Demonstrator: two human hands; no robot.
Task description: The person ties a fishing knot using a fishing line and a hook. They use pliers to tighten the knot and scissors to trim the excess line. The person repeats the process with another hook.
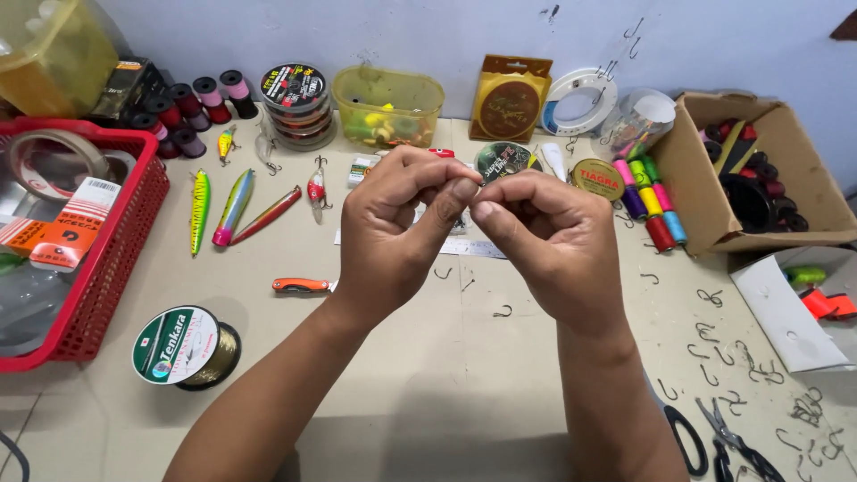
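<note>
The left hand [393,228] and the right hand [544,236] are hovering together above the middle of the surface [420,393], knuckles facing the camera and fingertips meeting at one point. Both hands are pinching closed, thumb against forefinger, on something too small to identify; only a dark speck is showing between the fingertips. Directly beneath the hands a white ruler strip [469,247] is lying flat, and a loose fish hook [503,311] is resting just in front of them. An orange folding knife [302,285] is lying near the left wrist. Three long fishing lures [234,207] are lying side by side further left, beside a red basket [107,268]. A spool of gold line [186,346] is sitting near the left forearm. A yellow-green plastic box [389,105] is standing against the back wall. To the right, coloured thread spools [650,198] are lying beside a cardboard box [705,187], and many scattered hooks [723,357] are lying well apart from the hands, with black-handled scissors [689,439] by the right forearm.
</note>
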